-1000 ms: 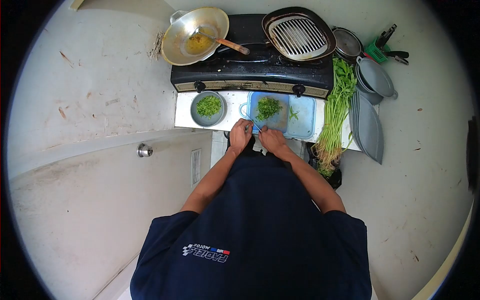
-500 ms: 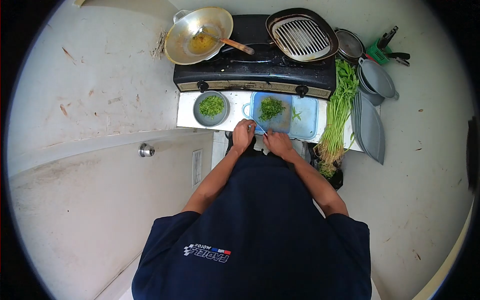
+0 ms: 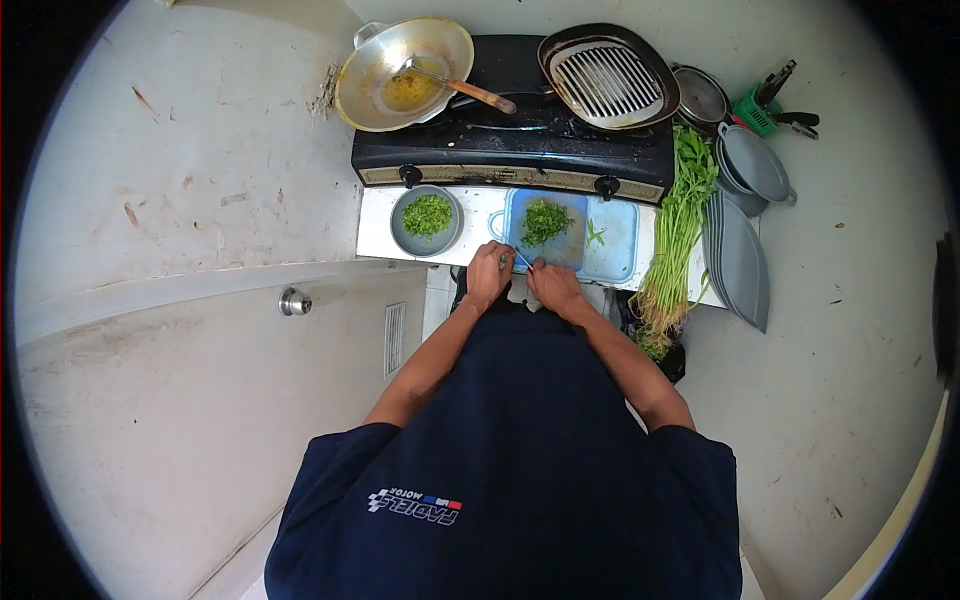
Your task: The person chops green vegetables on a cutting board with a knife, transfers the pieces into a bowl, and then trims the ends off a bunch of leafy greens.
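Observation:
My right hand (image 3: 555, 285) is closed around the handle end of a knife (image 3: 523, 259), whose thin blade points up and left. Close beside the blade, my left hand (image 3: 490, 272) has its fingers curled together; a small pale green bit shows at the fingertips, too small to name. Both hands are at the near edge of a blue cutting board (image 3: 613, 257). A heap of chopped green herbs (image 3: 546, 221) lies on the board's darker left part. A few loose green leaves (image 3: 596, 233) rest on its lighter right part.
A grey bowl of chopped greens (image 3: 427, 216) stands left of the board. Behind is a black stove (image 3: 480, 150) bearing a wok (image 3: 360, 85) and a grill pan (image 3: 607, 83). Long-stemmed greens (image 3: 672, 235) and grey plates (image 3: 738, 265) lie to the right.
The whole view has shifted slightly, with the counter and stove a little lower and to the right. Both hands keep nearly the same pose at the board's edge.

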A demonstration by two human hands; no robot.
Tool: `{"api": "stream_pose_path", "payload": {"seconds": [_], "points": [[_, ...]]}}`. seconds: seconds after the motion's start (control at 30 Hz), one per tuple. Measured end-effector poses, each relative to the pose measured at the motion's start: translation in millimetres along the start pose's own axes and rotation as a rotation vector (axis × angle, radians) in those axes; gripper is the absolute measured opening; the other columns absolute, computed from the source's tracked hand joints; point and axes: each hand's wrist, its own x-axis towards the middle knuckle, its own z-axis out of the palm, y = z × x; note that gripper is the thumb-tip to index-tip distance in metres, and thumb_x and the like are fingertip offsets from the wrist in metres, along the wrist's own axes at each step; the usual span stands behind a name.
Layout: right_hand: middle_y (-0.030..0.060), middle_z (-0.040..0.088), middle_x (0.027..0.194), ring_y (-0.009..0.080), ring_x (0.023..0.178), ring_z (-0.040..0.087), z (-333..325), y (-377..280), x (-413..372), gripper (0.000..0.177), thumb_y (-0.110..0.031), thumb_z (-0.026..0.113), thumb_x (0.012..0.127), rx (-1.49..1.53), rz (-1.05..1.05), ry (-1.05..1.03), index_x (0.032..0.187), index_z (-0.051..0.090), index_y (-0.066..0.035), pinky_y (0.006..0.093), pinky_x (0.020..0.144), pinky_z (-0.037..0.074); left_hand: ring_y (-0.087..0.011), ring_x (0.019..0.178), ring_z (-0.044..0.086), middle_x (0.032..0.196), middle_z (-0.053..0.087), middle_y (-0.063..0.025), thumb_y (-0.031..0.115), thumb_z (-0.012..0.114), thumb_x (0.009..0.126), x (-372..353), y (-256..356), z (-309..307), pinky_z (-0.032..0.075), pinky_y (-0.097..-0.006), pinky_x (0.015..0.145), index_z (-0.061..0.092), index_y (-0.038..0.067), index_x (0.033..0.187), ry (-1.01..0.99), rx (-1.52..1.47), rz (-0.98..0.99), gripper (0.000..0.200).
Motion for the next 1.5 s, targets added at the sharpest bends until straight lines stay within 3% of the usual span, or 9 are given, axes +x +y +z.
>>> {"api": "stream_pose_path", "payload": {"seconds": [0.27,0.67,1.07,1.5], "points": [[0.0249,0.070,0.070,0.0426,0.065,0.071,-0.3,8.5,-7.4,0.038,-0.033,0.052,0.103,0.080,0.040,0.037,0.096,0.061,0.003,0.0529,0.064,0.058,-0.0328,0.092,0.065,0.092,0.069,-0.0095,0.005,0.072,0.083,-1.2,-2.2,1.8,0.054,-0.0427,0.083,0.076,0.009,0.091,0.039,-0.016,0.014,0.010],[0.0240,0.072,0.074,0.0410,0.070,0.073,-10.0,1.3,-7.6,0.039,-0.034,0.050,0.104,0.022,-0.004,-0.087,0.099,0.063,0.002,0.0515,0.068,0.059,-0.0327,0.089,0.063,0.086,0.067,-0.0096,0.005,0.070,0.082,-2.4,-2.3,2.6,0.053,-0.0429,0.081,0.074,0.008,0.088,0.045,-0.025,0.007,0.007],[0.0230,0.072,0.074,0.0408,0.070,0.073,-1.0,6.6,-5.1,0.037,-0.033,0.053,0.103,0.020,0.002,-0.052,0.098,0.062,0.002,0.0517,0.068,0.059,-0.0341,0.090,0.064,0.087,0.067,-0.0126,0.006,0.070,0.086,-2.4,-2.9,9.3,0.053,-0.0437,0.082,0.072,0.008,0.092,0.065,-0.076,-0.081,0.006],[0.0256,0.071,0.076,0.0425,0.072,0.072,-7.7,3.0,-11.1,0.040,-0.034,0.053,0.102,0.044,-0.021,-0.044,0.097,0.065,0.003,0.0532,0.069,0.058,-0.0344,0.091,0.064,0.089,0.064,-0.0125,0.010,0.070,0.090,-6.6,-2.3,4.5,0.054,-0.0455,0.079,0.073,0.008,0.094,0.030,0.029,-0.020,0.005]]}}
